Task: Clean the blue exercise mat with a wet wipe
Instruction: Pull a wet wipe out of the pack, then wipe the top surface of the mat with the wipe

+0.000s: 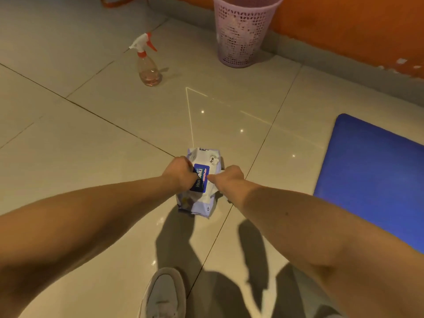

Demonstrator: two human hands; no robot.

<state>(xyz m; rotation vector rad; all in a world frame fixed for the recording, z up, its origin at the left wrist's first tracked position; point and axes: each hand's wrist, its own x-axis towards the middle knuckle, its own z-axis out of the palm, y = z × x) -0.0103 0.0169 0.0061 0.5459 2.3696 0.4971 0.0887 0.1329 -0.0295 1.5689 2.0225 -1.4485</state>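
Mat (376, 177) lies flat on the floor (114, 125) at the right, well apart from both hands and not yet wiped. The step in hand looks to be getting a wipe out of the pack (202, 180), held in the air between the hands. The left hand (179, 173) is closed around the pack's left side. The right hand (227, 177) is closed at the pack's right edge, thumb pointing at the blue label; whether it pinches the flap or a wipe I cannot tell.

To do it well, the left hand should grip firmly without squeezing the pack flat, so the opening stays slack. The right should peel the label back only partway, then pull one wipe up slowly so the next does not trail out. A bottle (148, 63) and a bin (243, 31) stand farther off.
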